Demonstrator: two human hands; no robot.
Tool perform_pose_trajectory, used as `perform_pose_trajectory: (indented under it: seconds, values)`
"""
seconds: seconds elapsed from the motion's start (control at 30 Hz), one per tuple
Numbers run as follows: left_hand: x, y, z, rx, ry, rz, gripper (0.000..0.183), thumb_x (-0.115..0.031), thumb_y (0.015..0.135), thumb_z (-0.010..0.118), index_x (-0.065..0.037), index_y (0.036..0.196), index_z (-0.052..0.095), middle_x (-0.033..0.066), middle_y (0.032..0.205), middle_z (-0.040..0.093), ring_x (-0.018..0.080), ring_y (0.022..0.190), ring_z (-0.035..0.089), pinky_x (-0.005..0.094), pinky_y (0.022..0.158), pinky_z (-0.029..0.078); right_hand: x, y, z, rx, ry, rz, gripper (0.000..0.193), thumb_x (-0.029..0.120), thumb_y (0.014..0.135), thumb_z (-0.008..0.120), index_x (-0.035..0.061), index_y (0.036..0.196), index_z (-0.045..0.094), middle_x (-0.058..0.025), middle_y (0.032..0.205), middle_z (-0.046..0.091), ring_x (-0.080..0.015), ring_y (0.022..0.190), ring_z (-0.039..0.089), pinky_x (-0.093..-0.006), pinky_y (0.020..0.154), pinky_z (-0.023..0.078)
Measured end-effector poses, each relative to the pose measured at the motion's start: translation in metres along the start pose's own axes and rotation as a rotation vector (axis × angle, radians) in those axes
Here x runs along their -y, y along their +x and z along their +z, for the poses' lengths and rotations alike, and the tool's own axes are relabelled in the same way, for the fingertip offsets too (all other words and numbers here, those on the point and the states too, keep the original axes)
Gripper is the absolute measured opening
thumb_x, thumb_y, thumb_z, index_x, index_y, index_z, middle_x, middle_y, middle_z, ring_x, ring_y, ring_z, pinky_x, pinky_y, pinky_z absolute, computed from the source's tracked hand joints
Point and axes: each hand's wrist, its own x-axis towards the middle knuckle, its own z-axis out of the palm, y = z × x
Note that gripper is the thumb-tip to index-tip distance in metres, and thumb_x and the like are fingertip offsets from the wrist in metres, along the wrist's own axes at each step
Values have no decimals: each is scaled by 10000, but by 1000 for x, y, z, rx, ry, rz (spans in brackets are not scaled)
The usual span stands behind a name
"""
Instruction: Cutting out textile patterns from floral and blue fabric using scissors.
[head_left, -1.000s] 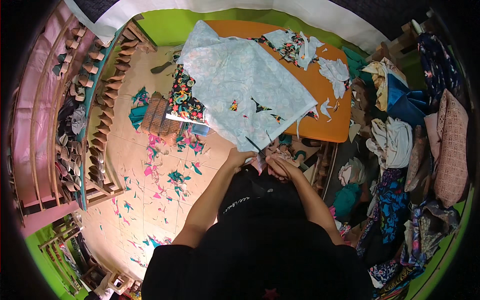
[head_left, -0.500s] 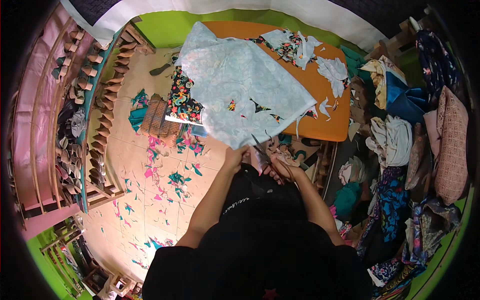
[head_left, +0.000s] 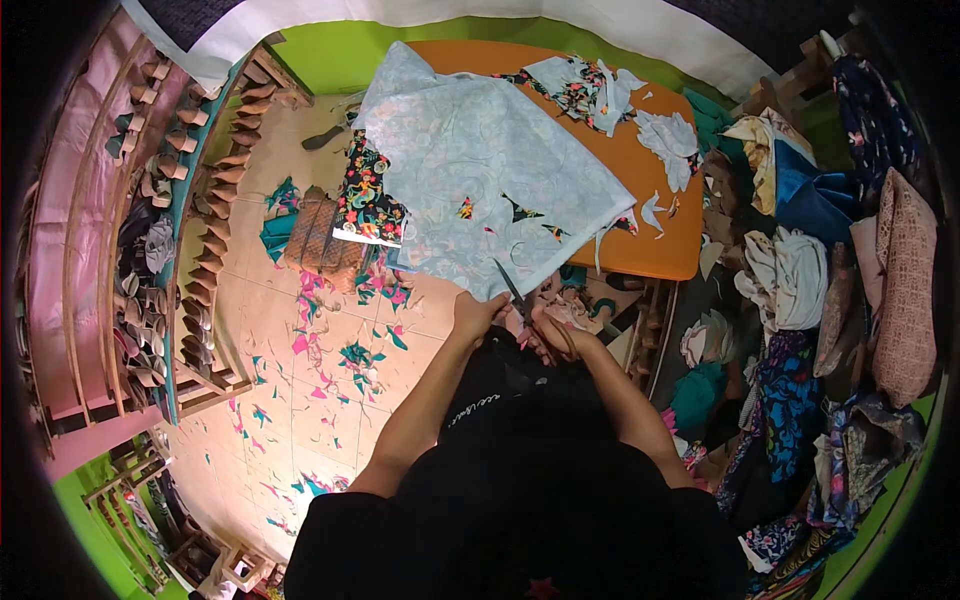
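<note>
Cloth (head_left: 450, 150) on table (head_left: 650, 258), shoes (head_left: 210, 240) left, fabrics (head_left: 785, 285) right
The cloth hangs past the table's near edge to the left hand (head_left: 476, 318); scissors (head_left: 512, 285) in the right hand (head_left: 555, 336) lie at the cloth's near corner. Scraps (head_left: 664, 148) lie on the table, right of the cloth, and trimmings (head_left: 358, 357) on the floor (head_left: 325, 430) between the shoes and the person.

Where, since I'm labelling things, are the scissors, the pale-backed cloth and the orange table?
Scissors (head_left: 512, 288): head view, on the blades.
Pale-backed cloth (head_left: 470, 165): head view, middle of its pale side.
Orange table (head_left: 655, 258): head view, bare top, lower right.
</note>
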Motion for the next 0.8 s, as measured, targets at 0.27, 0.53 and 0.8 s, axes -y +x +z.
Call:
perform_pose_trajectory:
  seconds: [0.27, 0.53, 0.8]
  values:
    - [4, 0, -3, -14, 26, 53, 207, -41, 703, 642, 122, 633, 537, 145, 590, 577, 149, 484, 567, 201, 400, 442, 3, -8, 9, -57, -18, 34, 775, 765, 657, 243, 35, 808, 453, 55, 515, 320, -67, 389, 339, -221, 380, 364]
    - [-1, -4, 0, 24, 43, 0, 189, -31, 699, 645, 119, 663, 536, 144, 611, 576, 154, 495, 566, 211, 414, 457, -3, -1, 7, -14, 41, -52, 835, 782, 637, 239, 33, 894, 503, 29, 568, 347, -82, 411, 328, -230, 377, 350]
    - [1, 0, -7, 14, 76, -14, 193, -36, 692, 654, 117, 663, 541, 143, 612, 577, 153, 491, 564, 215, 424, 471, 15, -15, 11, -166, -195, 5, 795, 761, 668, 251, 24, 812, 515, 8, 556, 368, -95, 404, 370, -236, 347, 311]
